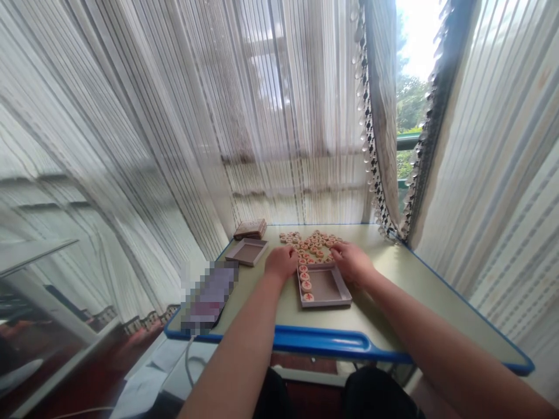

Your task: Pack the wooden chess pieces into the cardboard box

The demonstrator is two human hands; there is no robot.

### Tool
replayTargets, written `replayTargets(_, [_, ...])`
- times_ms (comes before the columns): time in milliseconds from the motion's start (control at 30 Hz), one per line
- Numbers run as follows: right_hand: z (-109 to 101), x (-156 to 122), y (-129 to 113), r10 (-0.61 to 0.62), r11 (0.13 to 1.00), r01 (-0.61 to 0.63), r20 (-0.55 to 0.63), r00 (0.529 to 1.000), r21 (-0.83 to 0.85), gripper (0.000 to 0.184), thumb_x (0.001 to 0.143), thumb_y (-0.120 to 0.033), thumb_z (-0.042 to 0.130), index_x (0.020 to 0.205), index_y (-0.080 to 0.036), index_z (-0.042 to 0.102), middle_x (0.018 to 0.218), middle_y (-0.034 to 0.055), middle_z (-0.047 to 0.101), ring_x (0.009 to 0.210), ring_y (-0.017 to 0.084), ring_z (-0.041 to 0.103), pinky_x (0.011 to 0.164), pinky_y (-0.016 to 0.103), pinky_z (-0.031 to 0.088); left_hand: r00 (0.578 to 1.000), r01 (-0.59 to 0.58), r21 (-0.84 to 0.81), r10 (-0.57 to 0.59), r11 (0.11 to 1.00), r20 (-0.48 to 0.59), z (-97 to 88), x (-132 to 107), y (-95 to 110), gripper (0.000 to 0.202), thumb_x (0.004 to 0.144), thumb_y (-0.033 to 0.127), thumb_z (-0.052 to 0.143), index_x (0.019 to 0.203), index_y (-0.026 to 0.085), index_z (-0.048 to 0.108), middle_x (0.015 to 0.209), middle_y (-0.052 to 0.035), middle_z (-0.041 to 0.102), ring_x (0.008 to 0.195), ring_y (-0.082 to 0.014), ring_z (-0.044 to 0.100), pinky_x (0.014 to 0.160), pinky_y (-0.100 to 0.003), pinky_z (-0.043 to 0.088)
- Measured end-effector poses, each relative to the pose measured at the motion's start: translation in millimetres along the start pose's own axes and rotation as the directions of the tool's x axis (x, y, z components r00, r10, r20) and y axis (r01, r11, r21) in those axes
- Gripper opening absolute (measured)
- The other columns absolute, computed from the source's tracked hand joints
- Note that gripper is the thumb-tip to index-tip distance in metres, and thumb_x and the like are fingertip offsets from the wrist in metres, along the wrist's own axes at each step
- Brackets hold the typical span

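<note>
A shallow open box (343, 302) lies near the front of the table. Several round wooden xiangqi pieces with red characters (306, 286) stand in a column along its left wall. Beyond the box is a loose spread of more xiangqi pieces (321, 238). My left hand (280, 262) is closed beside the box's far left corner, at the edge of the spread; its fingertips are partly hidden. At the far right corner my right hand (353, 262) has its fingers curled at the right side of the pieces. What either hand pinches is too small to make out.
A second shallow box part (248, 252) lies at the left, with a small stack of boxes or books (250, 228) behind it. A blurred phone-like device (209, 297) with a cable is at the front left. The table has a raised blue edge (323, 340); curtains hang behind.
</note>
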State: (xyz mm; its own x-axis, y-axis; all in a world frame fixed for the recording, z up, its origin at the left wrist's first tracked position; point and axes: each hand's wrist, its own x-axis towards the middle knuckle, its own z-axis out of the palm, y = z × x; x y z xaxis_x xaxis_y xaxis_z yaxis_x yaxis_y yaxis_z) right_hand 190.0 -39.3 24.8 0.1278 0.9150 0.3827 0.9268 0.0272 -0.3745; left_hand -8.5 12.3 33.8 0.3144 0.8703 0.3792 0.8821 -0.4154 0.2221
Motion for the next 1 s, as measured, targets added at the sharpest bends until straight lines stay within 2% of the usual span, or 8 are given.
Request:
replayTargets(100, [1.2,3.4,6.3,0.034,0.996,-0.03,0.038,0.999,-0.086,0.039,0.088,-0.033,0.029,0.084,-0.02,0.065,0.095,0.009,0.063,0.086,0.02,0.054,0.074,0.031,0.04,0.999,0.018,-0.031,-0.019,0.999,-0.037,-1.4,0.4,-0.4,0.029,0.082,0.025,0.038,0.084,0.018,0.066,0.088,-0.0075,0.068,0.082,-0.0175,0.06,0.071,-0.025,0.041])
replayTargets(267, [5.6,6.3,12.1,-0.122,0.992,0.124,0.06,0.991,-0.02,0.04,0.088,-0.038,0.03,0.091,-0.022,0.067,0.105,0.0055,0.063,0.102,0.022,0.048,0.088,0.032,0.035,0.999,0.021,-0.063,-0.024,0.998,-0.049,0.7,2.2,-1.8,0.03,0.082,0.022,0.037,0.086,0.017,0.067,0.089,-0.0081,0.067,0.083,-0.0182,0.059,0.076,-0.027,0.043])
replayTargets(433, [8.5,6.4,14.7,-0.15,0.989,0.151,0.136,0.979,0.0,0.044,0.09,-0.038,0.027,0.092,-0.021,0.067,0.107,0.0059,0.063,0.104,0.021,0.049,0.09,0.033,0.033,0.986,-0.162,-0.142,0.164,0.976,0.001,8.8,5.2,-4.5,0.033,0.076,0.012,0.04,0.089,0.019,0.069,0.099,-0.0035,0.065,0.096,-0.0155,0.054,0.091,-0.026,0.038])
replayTargets(533, [10.0,7.2,18.1,-0.122,0.992,0.123,0.108,0.987,0.006,0.04,0.089,-0.035,0.03,0.093,-0.02,0.067,0.106,0.0059,0.064,0.103,0.021,0.05,0.089,0.032,0.035,0.97,-0.222,-0.155,0.234,0.963,0.064,14.3,7.4,-7.4,0.035,0.072,0.007,0.04,0.085,0.019,0.071,0.099,-0.0009,0.066,0.098,-0.0153,0.052,0.094,-0.026,0.035])
replayTargets(633, [14.3,10.4,25.7,-0.048,0.999,0.048,0.063,0.997,0.005,0.032,0.082,-0.027,0.04,0.102,-0.02,0.064,0.11,0.0053,0.062,0.106,0.023,0.048,0.088,0.032,0.038,0.965,-0.226,-0.17,0.245,0.959,0.098,17.7,9.2,-9.8,0.037,0.07,0.005,0.041,0.086,0.02,0.071,0.099,0.0002,0.067,0.098,-0.0153,0.052,0.094,-0.026,0.036])
replayTargets(767, [22.1,15.5,38.9,0.03,0.999,-0.031,0.022,0.999,0.03,0.034,0.074,-0.017,0.046,0.104,-0.019,0.063,0.102,0.0078,0.064,0.101,0.023,0.053,0.082,0.031,0.043,0.971,-0.19,-0.191,0.214,0.963,0.11,16.9,8.5,-9.6,0.037,0.069,0.005,0.043,0.088,0.02,0.071,0.104,-0.0001,0.066,0.102,-0.0154,0.051,0.095,-0.025,0.036])
replayTargets(900, [26.1,16.6,44.1,0.001,1.0,-0.001,-0.04,0.999,0.008,0.044,0.07,-0.011,0.045,0.111,-0.018,0.059,0.107,0.0086,0.062,0.1,0.022,0.054,0.084,0.032,0.043,0.974,-0.157,-0.22,0.187,0.963,0.127,15.1,6.8,-9.7,0.036,0.07,0.005,0.045,0.091,0.02,0.07,0.104,-0.0011,0.066,0.103,-0.0157,0.052,0.094,-0.025,0.037])
replayTargets(1000, [25.2,14.6,40.7,-0.02,0.999,0.019,0.023,1.0,0.027,0.037,0.072,-0.012,0.044,0.102,-0.019,0.065,0.101,0.0075,0.064,0.1,0.021,0.054,0.086,0.031,0.042,0.978,-0.154,-0.22,0.18,0.963,0.103,16.2,7.3,-11.4,0.039,0.068,0.004,0.046,0.095,0.021,0.069,0.104,-0.0027,0.065,0.101,-0.0156,0.054,0.092,-0.025,0.039])
